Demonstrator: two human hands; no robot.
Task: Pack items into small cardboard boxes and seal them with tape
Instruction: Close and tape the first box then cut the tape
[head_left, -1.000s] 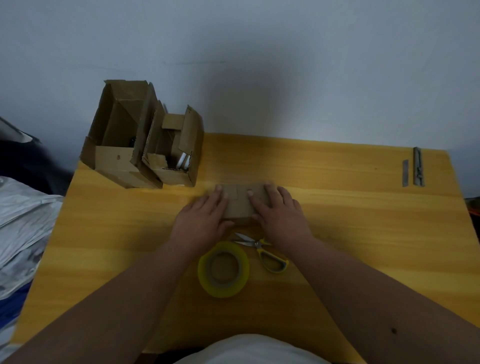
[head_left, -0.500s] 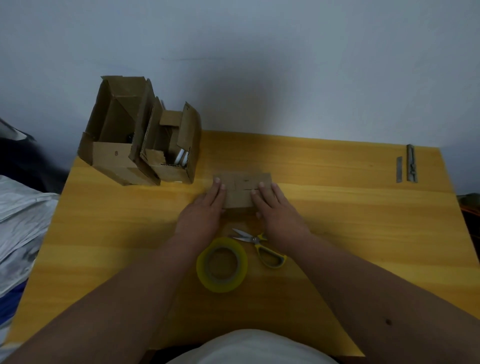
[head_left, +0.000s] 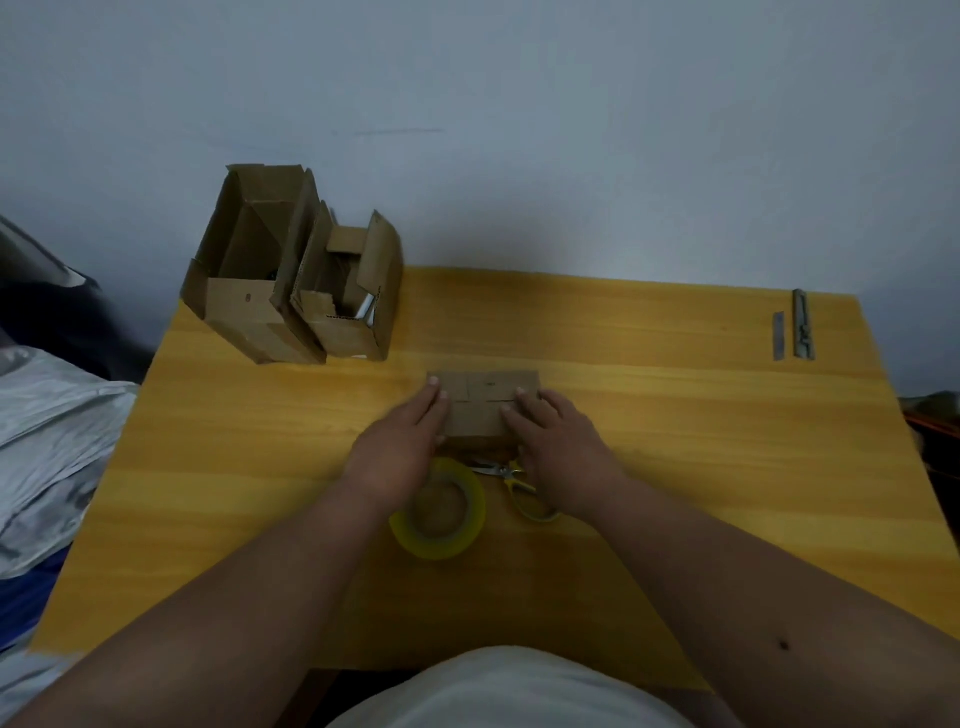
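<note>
Both hands lie flat with straight fingers on the small closed cardboard box at mid-desk, left hand on its left side, right hand on its right. Behind, at the desk's far left corner, two open cartons stand touching: the larger carton hides its contents, the smaller carton shows something silvery. Near the front edge lie a tape roll and scissors.

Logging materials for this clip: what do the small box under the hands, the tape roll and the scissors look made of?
Small box: plain brown cardboard, matte, with visible flap seams. Tape roll: glossy, translucent yellowish film, probably plastic packing tape; its core is not clearly visible. Scissors: shiny grey blades, likely metal, with yellow handles that look plastic.
</note>
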